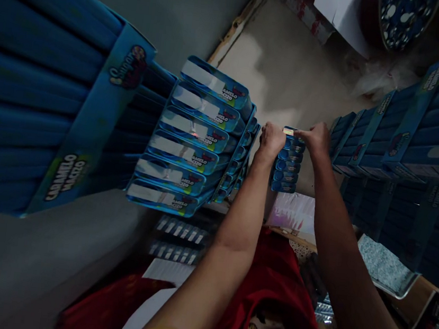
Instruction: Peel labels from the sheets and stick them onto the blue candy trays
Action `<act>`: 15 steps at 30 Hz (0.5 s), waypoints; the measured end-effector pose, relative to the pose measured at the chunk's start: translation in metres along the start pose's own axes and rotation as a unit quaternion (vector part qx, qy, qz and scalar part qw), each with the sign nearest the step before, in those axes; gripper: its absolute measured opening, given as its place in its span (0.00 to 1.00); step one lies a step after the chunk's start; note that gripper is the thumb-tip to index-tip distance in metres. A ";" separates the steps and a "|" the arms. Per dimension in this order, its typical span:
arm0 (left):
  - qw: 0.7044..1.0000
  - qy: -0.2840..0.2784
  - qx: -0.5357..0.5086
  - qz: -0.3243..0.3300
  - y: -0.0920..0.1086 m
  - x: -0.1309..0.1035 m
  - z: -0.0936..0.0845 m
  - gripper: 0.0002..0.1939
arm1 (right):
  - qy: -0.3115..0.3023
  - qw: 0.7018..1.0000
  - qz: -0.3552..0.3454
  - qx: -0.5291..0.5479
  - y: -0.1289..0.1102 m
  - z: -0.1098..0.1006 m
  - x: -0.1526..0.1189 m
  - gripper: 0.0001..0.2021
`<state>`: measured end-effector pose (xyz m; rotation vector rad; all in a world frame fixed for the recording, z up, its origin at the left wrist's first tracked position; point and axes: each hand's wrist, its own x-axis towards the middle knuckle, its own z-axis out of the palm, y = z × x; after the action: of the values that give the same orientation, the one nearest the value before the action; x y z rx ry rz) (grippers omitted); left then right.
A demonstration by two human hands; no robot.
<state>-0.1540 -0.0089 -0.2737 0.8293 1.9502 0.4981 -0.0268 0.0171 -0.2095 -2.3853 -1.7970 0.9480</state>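
1 lg blue pack (54, 80) sits nearest, to yr L. Further out, yr L hand (272, 140) curls at a small blue stack's (287, 166) top; yr R hand (319, 140) points a digit there. Can't tell if either's pinching. Round tub (378, 32) lies beyond, upper R.

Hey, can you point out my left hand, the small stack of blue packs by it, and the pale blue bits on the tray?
Left hand (272, 140): head view, back of the hand.
Small stack of blue packs (287, 166): head view, middle packs.
Pale blue bits (381, 263): head view, middle of the heap.
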 end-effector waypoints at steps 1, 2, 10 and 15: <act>1.000 0.006 -0.012 -0.019 0.001 0.002 0.001 0.15 | 0.013 1.000 0.012 0.001 -0.001 -0.004 0.000 0.22; 0.999 0.014 -0.024 -0.034 0.001 0.002 0.001 0.17 | 0.036 0.999 0.021 0.006 -0.003 -0.008 -0.002 0.21; 0.972 0.063 -0.085 0.210 0.006 -0.074 -0.027 0.12 | -0.158 0.917 -0.043 0.363 -0.014 -0.043 -0.059 0.33; 0.949 -0.022 -0.279 0.147 -0.009 -0.110 -0.051 0.20 | -0.271 0.835 -0.042 0.477 -0.008 -0.039 -0.084 0.43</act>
<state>-0.1641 -0.0950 -0.1887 0.7473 1.5258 1.1361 -0.0291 -0.0400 -0.1365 -1.4544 -1.0146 2.0216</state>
